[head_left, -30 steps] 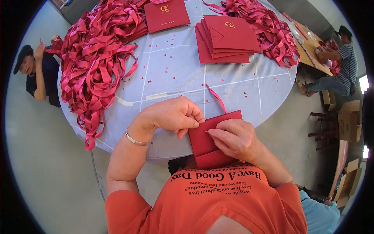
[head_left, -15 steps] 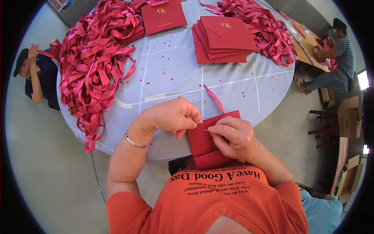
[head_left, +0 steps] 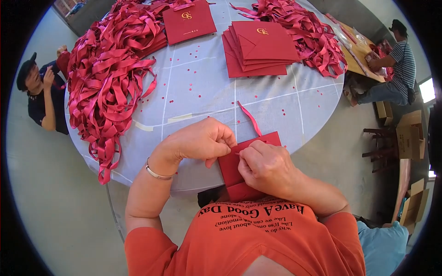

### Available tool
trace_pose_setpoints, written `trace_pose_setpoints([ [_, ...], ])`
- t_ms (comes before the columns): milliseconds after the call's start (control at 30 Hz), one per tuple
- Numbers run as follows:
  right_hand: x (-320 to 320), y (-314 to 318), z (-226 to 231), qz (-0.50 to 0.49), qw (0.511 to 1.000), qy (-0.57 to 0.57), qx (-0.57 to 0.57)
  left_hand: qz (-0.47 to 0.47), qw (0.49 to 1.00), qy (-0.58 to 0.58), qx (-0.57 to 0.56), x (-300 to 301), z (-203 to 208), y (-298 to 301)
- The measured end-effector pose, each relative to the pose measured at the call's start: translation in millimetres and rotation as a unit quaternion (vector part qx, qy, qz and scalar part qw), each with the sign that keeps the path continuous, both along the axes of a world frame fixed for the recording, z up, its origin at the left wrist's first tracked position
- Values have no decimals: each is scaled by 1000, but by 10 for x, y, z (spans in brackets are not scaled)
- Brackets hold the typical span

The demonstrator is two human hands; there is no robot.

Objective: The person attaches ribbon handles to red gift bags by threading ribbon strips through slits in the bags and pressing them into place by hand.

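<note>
A flat red paper bag (head_left: 228,171) lies at the table's near edge, close to my body. A pink ribbon (head_left: 251,118) extends from its far edge onto the tabletop. My left hand (head_left: 212,141) is closed, with its fingertips pinching the bag's far left corner. Over the middle of the bag, my right hand (head_left: 267,166) is closed in a pinch. A thin, pale tip shows at its fingers near the left hand; what it is cannot be made out. The right hand hides much of the bag's right side.
Heaped ribbon-handled bags (head_left: 110,78) cover the table's left side; another ribbon heap (head_left: 317,41) lies far right. Several red bags (head_left: 262,46) are stacked between, beside another bag (head_left: 189,20). Small red dots are scattered over the pale tablecloth (head_left: 193,101). Two people are nearby, left and right.
My right hand has moved slightly left over the bag, closer to my left hand, with its back turned more upward. My left hand keeps its pinch. The person at left has lowered a hand.
</note>
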State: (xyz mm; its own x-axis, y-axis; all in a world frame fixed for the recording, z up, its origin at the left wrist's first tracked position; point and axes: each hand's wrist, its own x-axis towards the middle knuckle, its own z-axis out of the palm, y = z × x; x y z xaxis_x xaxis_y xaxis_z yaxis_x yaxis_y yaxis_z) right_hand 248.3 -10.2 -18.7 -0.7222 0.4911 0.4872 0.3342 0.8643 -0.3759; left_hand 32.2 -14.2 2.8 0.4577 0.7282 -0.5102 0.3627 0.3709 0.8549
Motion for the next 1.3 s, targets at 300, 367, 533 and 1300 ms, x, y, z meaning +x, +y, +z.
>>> trace_pose_setpoints([
  [300,-122,-89,44,-63,995,-72,8,16,1000,10,2,-1,-54,20],
  [367,-133,-72,46,-64,996,-61,-10,17,1000,12,2,-1,-64,27],
  [533,-204,-119,2,-54,993,-98,37,11,1000,18,0,32,-81,35],
  [1300,48,75,-218,-35,991,69,-111,55,998,14,-27,92,-96,28],
])
